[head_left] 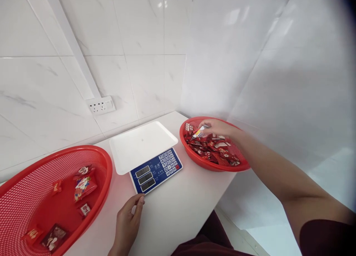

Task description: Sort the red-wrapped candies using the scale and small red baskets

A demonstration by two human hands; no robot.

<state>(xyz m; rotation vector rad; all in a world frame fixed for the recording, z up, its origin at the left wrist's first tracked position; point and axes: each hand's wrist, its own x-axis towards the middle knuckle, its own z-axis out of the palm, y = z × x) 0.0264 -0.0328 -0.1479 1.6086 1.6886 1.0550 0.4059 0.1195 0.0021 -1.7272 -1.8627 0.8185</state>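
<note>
My right hand (215, 128) reaches into the red basket (217, 166) at the right and pinches a small white and yellow packet (200, 131) above a heap of red snack packets (213, 149). My left hand (128, 218) rests on the white counter with its fingers loosely curled, fingertips touching the front corner of the scale (155, 170), holding nothing. The scale has a bare white pan (141, 144) and a blue panel with displays and a keypad. A second red basket (55, 167) at the left holds several scattered packets (83, 187).
The white counter (180, 207) ends just right of the right basket, which overhangs its edge. White tiled walls close in behind and on the right. A white wall socket (100, 105) sits above the scale, beside a slanted cable duct.
</note>
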